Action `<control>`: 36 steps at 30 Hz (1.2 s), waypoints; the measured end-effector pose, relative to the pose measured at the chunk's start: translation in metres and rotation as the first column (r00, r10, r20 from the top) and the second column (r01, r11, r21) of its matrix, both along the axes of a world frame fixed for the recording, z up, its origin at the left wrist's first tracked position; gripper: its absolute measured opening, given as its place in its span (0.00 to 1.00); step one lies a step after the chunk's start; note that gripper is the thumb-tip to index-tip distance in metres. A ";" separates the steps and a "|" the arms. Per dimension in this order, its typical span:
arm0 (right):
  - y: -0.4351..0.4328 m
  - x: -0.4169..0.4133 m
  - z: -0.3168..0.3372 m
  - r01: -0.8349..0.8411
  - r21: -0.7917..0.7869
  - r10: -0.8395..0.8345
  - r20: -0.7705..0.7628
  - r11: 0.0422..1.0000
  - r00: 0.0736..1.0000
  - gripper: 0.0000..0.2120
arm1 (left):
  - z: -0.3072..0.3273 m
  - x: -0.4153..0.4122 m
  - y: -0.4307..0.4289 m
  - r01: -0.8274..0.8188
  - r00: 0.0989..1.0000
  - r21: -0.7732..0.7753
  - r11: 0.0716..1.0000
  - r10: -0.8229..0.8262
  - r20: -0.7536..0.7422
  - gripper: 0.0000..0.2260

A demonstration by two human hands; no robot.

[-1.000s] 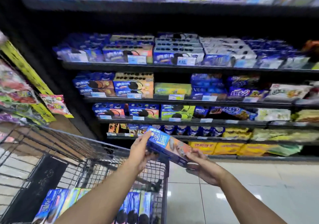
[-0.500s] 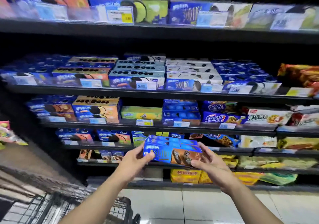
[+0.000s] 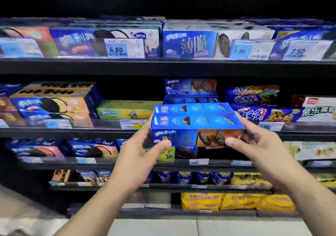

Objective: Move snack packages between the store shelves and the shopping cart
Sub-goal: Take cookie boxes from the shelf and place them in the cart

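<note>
Both forearms are stretched forward and up. The left hand (image 3: 138, 155) and right hand (image 3: 254, 144) grip opposite ends of two blue cookie boxes (image 3: 196, 121), held level, one behind the other, in the air just in front of the second shelf (image 3: 54, 133) down. Each thumb presses the near face and the other fingers curl round the ends, partly hidden. Behind them, two matching boxes (image 3: 190, 90) sit stacked on that shelf.
</note>
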State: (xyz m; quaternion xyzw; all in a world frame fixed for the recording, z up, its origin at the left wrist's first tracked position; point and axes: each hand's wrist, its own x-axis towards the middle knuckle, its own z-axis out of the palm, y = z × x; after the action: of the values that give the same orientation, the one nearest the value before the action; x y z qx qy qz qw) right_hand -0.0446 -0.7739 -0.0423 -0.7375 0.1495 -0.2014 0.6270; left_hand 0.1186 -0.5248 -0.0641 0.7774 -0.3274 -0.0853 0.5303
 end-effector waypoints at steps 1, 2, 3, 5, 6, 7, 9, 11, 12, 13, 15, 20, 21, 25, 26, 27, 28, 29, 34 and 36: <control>-0.005 0.005 -0.002 0.014 -0.019 -0.014 0.014 1.000 1.000 0.30 | 0.001 0.004 -0.005 -0.007 1.000 0.003 1.000 0.007 0.007 0.26; -0.008 0.009 -0.001 0.029 -0.032 -0.029 0.020 0.999 0.999 0.29 | 0.003 0.008 -0.011 -0.013 1.000 0.017 1.000 0.013 0.012 0.25; -0.013 0.014 -0.001 0.044 -0.057 -0.043 0.018 0.997 0.999 0.30 | 0.007 0.013 -0.017 -0.019 1.000 0.034 0.999 0.018 0.020 0.25; -0.021 0.024 0.005 0.085 -0.111 -0.088 -0.018 0.990 0.996 0.26 | 0.013 0.024 -0.029 -0.023 0.999 0.061 0.998 0.021 0.037 0.23; -0.024 0.029 0.008 0.098 -0.141 -0.105 -0.037 0.985 0.994 0.23 | 0.016 0.030 -0.035 -0.024 0.999 0.083 0.996 0.021 0.040 0.20; -0.029 0.036 0.007 0.103 -0.183 -0.115 -0.058 0.978 0.992 0.22 | 0.019 0.037 -0.041 -0.031 0.999 0.117 0.993 0.026 0.048 0.17; -0.039 0.048 0.001 0.156 -0.214 -0.177 -0.085 0.964 0.980 0.18 | 0.020 0.048 -0.051 -0.075 0.995 0.190 0.979 0.060 0.083 0.13; -0.045 0.061 -0.002 0.191 -0.242 -0.226 -0.124 0.951 0.966 0.23 | 0.019 0.057 -0.058 -0.134 0.987 0.249 0.959 0.107 0.116 0.11; -0.045 0.066 -0.001 0.196 -0.275 -0.244 -0.150 0.941 0.958 0.27 | 0.018 0.060 -0.062 -0.152 0.984 0.276 0.949 0.119 0.131 0.11; -0.048 0.069 -0.002 0.203 -0.329 -0.270 -0.171 0.922 0.948 0.30 | 0.017 0.063 -0.065 -0.161 0.981 0.308 0.938 0.118 0.154 0.11; -0.048 0.073 0.001 0.219 -0.450 -0.337 -0.201 0.866 0.920 0.34 | 0.015 0.067 -0.071 -0.178 0.975 0.350 0.919 0.115 0.192 0.12; -0.048 0.079 0.004 0.255 -0.574 -0.442 -0.212 0.778 0.871 0.34 | 0.015 0.073 -0.084 -0.206 0.951 0.358 0.911 0.100 0.292 0.32; -0.048 0.080 0.003 0.259 -0.574 -0.447 -0.213 0.777 0.869 0.34 | 0.015 0.072 -0.086 -0.216 0.949 0.355 0.909 0.110 0.296 0.32; -0.043 0.083 0.001 0.305 -0.562 -0.478 -0.187 0.769 0.858 0.29 | 0.011 0.069 -0.089 -0.270 0.934 0.343 0.900 0.158 0.320 0.28; -0.040 0.082 0.000 0.318 -0.584 -0.497 -0.174 0.747 0.850 0.27 | 0.011 0.068 -0.089 -0.286 0.928 0.343 0.895 0.170 0.331 0.26; -0.037 0.080 -0.001 0.330 -0.618 -0.523 -0.156 0.714 0.838 0.26 | 0.010 0.068 -0.088 -0.299 0.925 0.349 0.888 0.180 0.336 0.25; -0.034 0.077 -0.003 0.346 -0.651 -0.552 -0.136 0.676 0.823 0.24 | 0.010 0.066 -0.087 -0.310 0.922 0.355 0.882 0.188 0.337 0.24; -0.031 0.075 -0.004 0.368 -0.669 -0.576 -0.111 0.646 0.810 0.22 | 0.009 0.064 -0.084 -0.322 0.920 0.358 0.877 0.199 0.339 0.24; -0.009 0.055 -0.006 0.396 -0.630 -0.558 -0.072 0.668 0.827 0.18 | 0.007 0.041 -0.055 -0.358 0.914 0.293 0.886 0.269 0.303 0.22; 0.001 0.045 -0.006 0.374 -0.592 -0.523 -0.095 0.714 0.847 0.16 | 0.006 0.024 -0.039 -0.300 0.935 0.280 0.912 0.224 0.275 0.18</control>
State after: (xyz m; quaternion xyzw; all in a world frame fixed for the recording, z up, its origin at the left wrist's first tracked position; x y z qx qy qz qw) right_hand 0.0004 -0.7725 -0.0482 -0.8465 0.3401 -0.2860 0.2933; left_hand 0.1430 -0.5641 -0.0577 0.8940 -0.2622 0.0287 0.3622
